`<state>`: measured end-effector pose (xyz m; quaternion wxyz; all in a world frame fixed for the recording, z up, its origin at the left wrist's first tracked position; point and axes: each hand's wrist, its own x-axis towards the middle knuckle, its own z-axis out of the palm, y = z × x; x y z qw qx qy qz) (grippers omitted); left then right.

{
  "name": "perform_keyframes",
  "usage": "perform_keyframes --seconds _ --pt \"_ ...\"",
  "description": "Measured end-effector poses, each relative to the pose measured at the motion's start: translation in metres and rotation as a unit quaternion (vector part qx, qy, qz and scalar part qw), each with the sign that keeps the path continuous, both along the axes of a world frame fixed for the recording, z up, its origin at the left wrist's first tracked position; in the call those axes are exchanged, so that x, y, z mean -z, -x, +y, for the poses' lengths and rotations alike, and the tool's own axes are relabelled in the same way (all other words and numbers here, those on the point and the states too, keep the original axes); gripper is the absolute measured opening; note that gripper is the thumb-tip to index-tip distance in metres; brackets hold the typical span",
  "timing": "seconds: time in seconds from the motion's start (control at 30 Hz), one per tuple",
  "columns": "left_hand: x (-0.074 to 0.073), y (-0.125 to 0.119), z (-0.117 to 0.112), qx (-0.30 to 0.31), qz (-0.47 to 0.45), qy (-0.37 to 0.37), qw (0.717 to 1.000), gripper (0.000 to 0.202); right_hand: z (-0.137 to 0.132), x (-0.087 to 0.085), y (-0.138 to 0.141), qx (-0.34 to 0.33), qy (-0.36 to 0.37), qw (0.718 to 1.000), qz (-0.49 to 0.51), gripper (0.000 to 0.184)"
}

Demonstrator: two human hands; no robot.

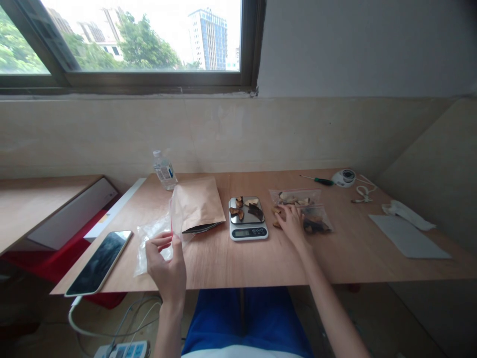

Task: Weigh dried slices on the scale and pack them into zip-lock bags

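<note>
My left hand (167, 266) pinches the red zip edge of a small clear plastic bag (154, 238) and holds it upright above the wooden table (335, 258). My right hand (292, 223) reaches forward with its fingers curled on dried brown pieces at the mouth of a clear zip bag (303, 209) full of them. Between the hands stands a small digital kitchen scale (248, 223) with a few dried pieces on its steel plate. A brown paper pouch (197, 204) lies just left of the scale.
A smartphone (100, 261) lies at the table's left front corner. A water bottle (164, 170) stands at the back left. At the back right are a screwdriver (318, 180), a round white device (345, 177) with cable, and grey sheets (408, 236). A power strip (122, 349) sits on the floor.
</note>
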<state>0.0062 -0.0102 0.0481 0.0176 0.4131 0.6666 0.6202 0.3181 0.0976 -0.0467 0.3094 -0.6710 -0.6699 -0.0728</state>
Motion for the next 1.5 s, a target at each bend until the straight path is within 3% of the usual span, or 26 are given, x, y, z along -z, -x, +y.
perform_keyframes --seconds 0.17,0.5,0.63,0.8,0.97,1.37,1.5 --pt "0.000 0.001 -0.001 -0.012 -0.015 0.010 1.000 0.016 -0.016 0.010 0.009 -0.036 -0.045 0.996 0.064 0.020" --pt "-0.002 0.002 -0.002 -0.007 -0.009 -0.002 1.000 0.015 -0.028 0.023 0.009 -0.124 0.015 0.989 0.079 0.026" --pt "-0.002 0.003 -0.003 -0.017 -0.018 0.010 1.000 0.016 -0.031 0.012 0.009 -0.135 0.040 0.978 0.152 0.024" --pt "0.000 0.002 -0.002 -0.013 -0.020 0.014 1.000 0.016 -0.034 -0.018 0.033 -0.102 0.016 0.966 0.238 0.015" --pt "0.000 0.003 -0.001 -0.001 -0.005 -0.003 1.000 0.014 -0.032 -0.040 0.063 -0.166 0.020 0.953 0.251 0.009" --pt "0.001 0.004 -0.002 0.001 -0.008 -0.002 1.000 0.014 -0.025 -0.040 0.083 -0.200 -0.011 0.951 0.237 0.013" --pt "0.002 0.006 -0.003 -0.003 0.003 -0.004 1.000 0.013 -0.030 -0.038 0.076 -0.174 -0.028 0.953 0.247 0.015"
